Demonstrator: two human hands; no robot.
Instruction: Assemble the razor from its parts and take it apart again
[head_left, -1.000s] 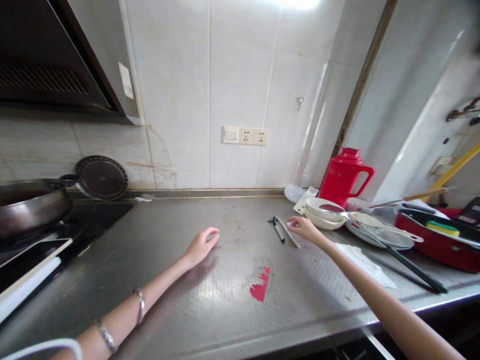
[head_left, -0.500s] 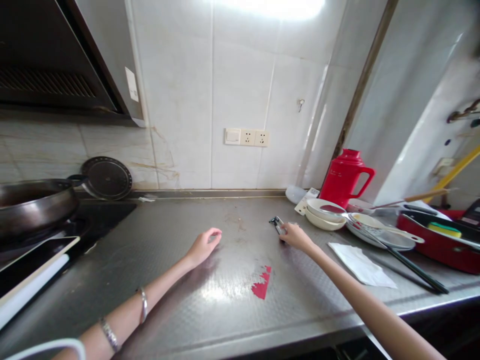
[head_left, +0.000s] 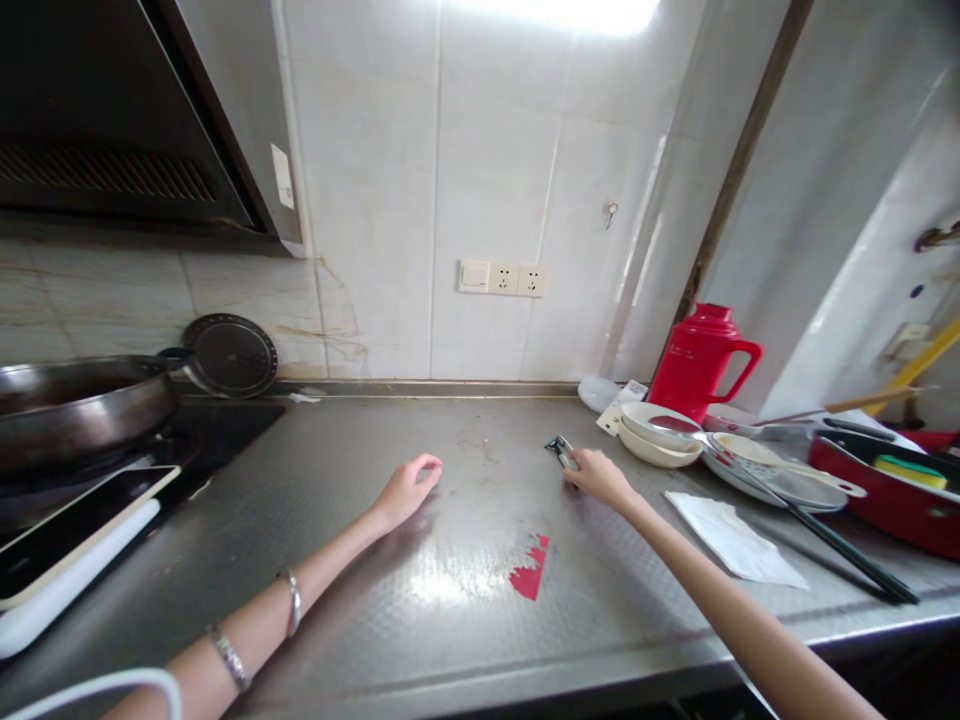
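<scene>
My right hand (head_left: pixel 600 475) is closed around the handle of a small peeler-like tool (head_left: pixel 559 449). Its dark head and silvery shaft stick out past my fingertips, low over the steel counter (head_left: pixel 337 620); its exact kind is too small to tell. My left hand (head_left: pixel 409 490) hovers over the middle of the counter, thumb and fingers curled together in a loose ring, and nothing shows in it. Between and nearer than the two hands lies a torn red scrap (head_left: pixel 532 572), flat on the steel and apart from both.
On the right stand a red thermos (head_left: pixel 690 365), stacked white bowls (head_left: pixel 660 450), a white napkin (head_left: pixel 735 538), dark chopsticks (head_left: pixel 855 550) and a red pot (head_left: pixel 892 495) with a sponge. At left are a steel pan (head_left: pixel 82 410) on the stove and a phone (head_left: pixel 90 530).
The whole view has shifted slightly, so the counter and its things appear a little further right. Both hands keep nearly the same pose, the right still holding the tool.
</scene>
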